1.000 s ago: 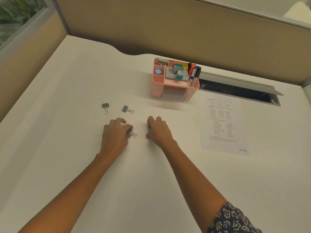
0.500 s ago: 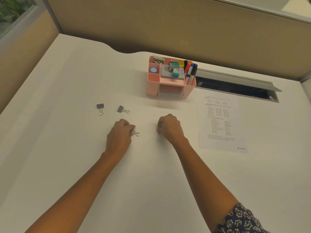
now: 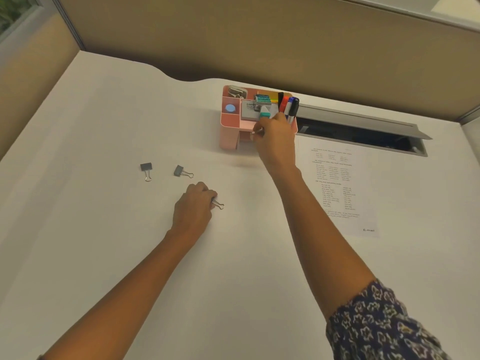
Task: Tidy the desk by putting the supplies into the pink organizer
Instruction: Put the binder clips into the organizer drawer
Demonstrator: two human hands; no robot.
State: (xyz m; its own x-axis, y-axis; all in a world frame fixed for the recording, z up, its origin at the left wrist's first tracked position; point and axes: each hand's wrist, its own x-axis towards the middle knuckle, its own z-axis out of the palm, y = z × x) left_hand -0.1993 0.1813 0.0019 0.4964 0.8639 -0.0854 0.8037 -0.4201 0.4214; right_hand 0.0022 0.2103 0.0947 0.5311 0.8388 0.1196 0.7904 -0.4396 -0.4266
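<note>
The pink organizer [image 3: 228, 136] stands at the back of the white desk, holding markers [image 3: 288, 106], a stamp, a card stack and a blue disc. My right hand [image 3: 275, 141] is raised in front of the organizer's lower front opening, its fingers pinching a binder clip [image 3: 257, 131] whose metal loop sticks out to the left. My left hand [image 3: 193, 207] rests on the desk, curled round another binder clip [image 3: 218, 203]; only that clip's wire handle shows. Two more grey binder clips [image 3: 146, 168] [image 3: 181, 172] lie loose to the left.
A printed sheet [image 3: 337, 188] lies right of my right arm. Behind it an open cable tray [image 3: 363, 136] runs along the desk's back edge. Beige partition walls close off the back and left sides.
My right hand lifted off the desk with its clip and travelled forward to the organizer's front. My left hand stayed in place on its clip.
</note>
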